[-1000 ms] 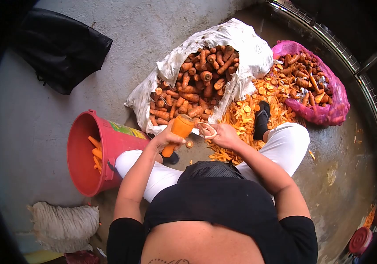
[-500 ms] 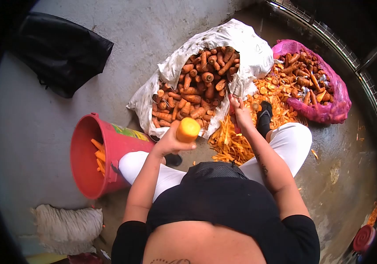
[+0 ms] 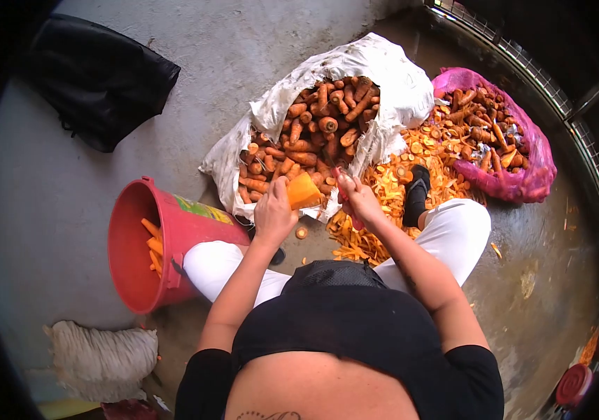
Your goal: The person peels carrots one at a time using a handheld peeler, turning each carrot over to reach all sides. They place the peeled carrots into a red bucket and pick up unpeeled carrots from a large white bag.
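A thick peeled carrot (image 3: 304, 192) is gripped in my left hand (image 3: 274, 213), its broad end pointing right. Just right of it, my right hand (image 3: 361, 200) is closed around a red-handled tool (image 3: 343, 183); its blade cannot be made out. The carrot and the tool are a small gap apart. Both hands are over the near edge of a white sack (image 3: 401, 94) full of unpeeled carrots (image 3: 303, 145). Orange peelings (image 3: 359, 238) lie on the floor below and right of my right hand.
A red bucket (image 3: 173, 241) holding peeled carrots stands tilted at left. At right is a pink sack (image 3: 539, 164) with carrots and scraps. A black cloth or bag (image 3: 103, 77) lies upper left, a pale sack (image 3: 103, 357) lower left, a red round object (image 3: 574, 385) lower right.
My left hand has turned the carrot sideways and moved up slightly. My right hand has come left and down with the tool, closer to the carrot. A small cut piece now lies on the floor below.
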{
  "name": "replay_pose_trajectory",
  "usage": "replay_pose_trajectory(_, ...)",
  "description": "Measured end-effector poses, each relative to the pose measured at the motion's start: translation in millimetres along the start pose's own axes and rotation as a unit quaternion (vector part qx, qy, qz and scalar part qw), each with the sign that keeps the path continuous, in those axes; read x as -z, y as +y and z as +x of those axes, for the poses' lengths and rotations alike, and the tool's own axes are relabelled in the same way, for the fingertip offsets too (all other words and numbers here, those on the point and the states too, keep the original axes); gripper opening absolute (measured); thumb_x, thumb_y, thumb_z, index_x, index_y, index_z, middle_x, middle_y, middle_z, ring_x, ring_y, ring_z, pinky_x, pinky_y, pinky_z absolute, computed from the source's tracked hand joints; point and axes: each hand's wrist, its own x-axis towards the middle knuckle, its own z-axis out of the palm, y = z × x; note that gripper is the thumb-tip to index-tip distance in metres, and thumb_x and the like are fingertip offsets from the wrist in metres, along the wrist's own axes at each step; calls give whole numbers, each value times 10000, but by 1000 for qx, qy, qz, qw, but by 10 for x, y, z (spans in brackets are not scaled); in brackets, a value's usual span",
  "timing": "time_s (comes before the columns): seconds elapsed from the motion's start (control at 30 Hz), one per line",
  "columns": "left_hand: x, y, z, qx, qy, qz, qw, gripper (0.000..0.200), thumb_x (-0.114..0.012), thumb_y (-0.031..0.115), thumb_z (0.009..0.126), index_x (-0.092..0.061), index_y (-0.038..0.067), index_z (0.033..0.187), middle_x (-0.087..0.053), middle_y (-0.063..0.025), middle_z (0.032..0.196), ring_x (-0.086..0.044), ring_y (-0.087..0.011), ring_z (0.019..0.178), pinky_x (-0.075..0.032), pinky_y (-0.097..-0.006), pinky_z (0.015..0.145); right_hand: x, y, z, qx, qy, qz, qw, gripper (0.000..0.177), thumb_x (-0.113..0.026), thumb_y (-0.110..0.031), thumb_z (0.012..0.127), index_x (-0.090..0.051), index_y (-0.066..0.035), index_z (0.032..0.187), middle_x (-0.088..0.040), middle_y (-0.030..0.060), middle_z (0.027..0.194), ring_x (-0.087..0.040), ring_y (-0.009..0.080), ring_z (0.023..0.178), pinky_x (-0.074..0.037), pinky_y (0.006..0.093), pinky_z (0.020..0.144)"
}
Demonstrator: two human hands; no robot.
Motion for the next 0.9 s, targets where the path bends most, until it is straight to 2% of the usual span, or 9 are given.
replay_pose_trajectory(0.2,-94,-161,23,-26,54,116,991,499,-698,100,671,-525,57,1137,-600,-104,1033,-599,-295,925,-443,-389,835,-131,185,28,53,-23,-68,996,452,-566,-467,935,-611,-45,782,-469,1,531,-420,96,418,-330,254,410)
replay_pose_trajectory(0.3,-138,-296,22,-107,188,48,975,406,-697,146,702,-567,74,1080,-601,-79,1017,-574,-269,958,-401,-410,894,-181,121,-34,51,-16,-36,998,462,-560,-463,942,-551,-54,727,-439,-10,521,-398,78,425,-316,250,418)
replay_pose_trajectory(0.4,-139,-301,0,-126,231,-6,965,398,-695,178,719,-570,86,1087,-593,-68,1011,-570,-270,964,-383,-446,922,-194,1,-69,19,-11,-20,1000,486,-544,-471,948,-498,-70,678,-421,-9,501,-374,75,396,-286,255,390)
replay_pose_trajectory(0.63,-151,-290,-16,-146,228,-21,962,455,-745,152,671,-578,117,1093,-593,-74,1037,-578,-274,965,-405,-432,924,-272,-194,-93,23,-9,-26,999,523,-525,-496,949,-490,-54,672,-425,4,491,-346,94,356,-250,266,361)
replay_pose_trajectory(0.73,-188,-206,-6,-21,144,-207,967,423,-765,188,714,-577,97,1082,-611,-79,989,-603,-260,898,-471,-388,828,-346,-222,-26,64,11,7,998,556,-502,-575,925,-519,-59,720,-415,-4,500,-368,82,400,-279,254,388)
replay_pose_trajectory(0.77,-278,-141,48,78,99,-400,908,390,-778,245,761,-579,98,1062,-636,-85,925,-627,-208,761,-509,-325,687,-355,-210,20,80,28,13,996,548,-509,-577,921,-523,-63,733,-424,-8,516,-374,80,411,-280,252,398)
replay_pose_trajectory(0.8,-237,-187,43,269,-106,-584,758,512,-754,484,774,-577,123,1091,-581,-39,738,-582,-139,603,-495,-300,584,-362,-176,83,95,43,19,994,541,-516,-580,917,-526,-67,746,-433,-12,533,-379,78,422,-280,251,409)
replay_pose_trajectory(0.87,-331,-297,58,390,-163,-858,292,534,-609,607,835,-571,143,1096,-492,-10,622,-470,-119,452,-414,-277,455,-349,-135,206,108,67,17,992,519,-532,-576,910,-518,-75,770,-435,-21,552,-370,79,426,-274,249,414)
replay_pose_trajectory(0.9,-360,-333,41,388,-170,-844,329,553,-538,637,853,-568,145,1104,-476,-8,615,-458,-120,450,-398,-273,448,-355,-171,207,96,62,28,993,511,-535,-571,909,-515,-79,772,-433,-21,561,-369,81,435,-278,250,421)
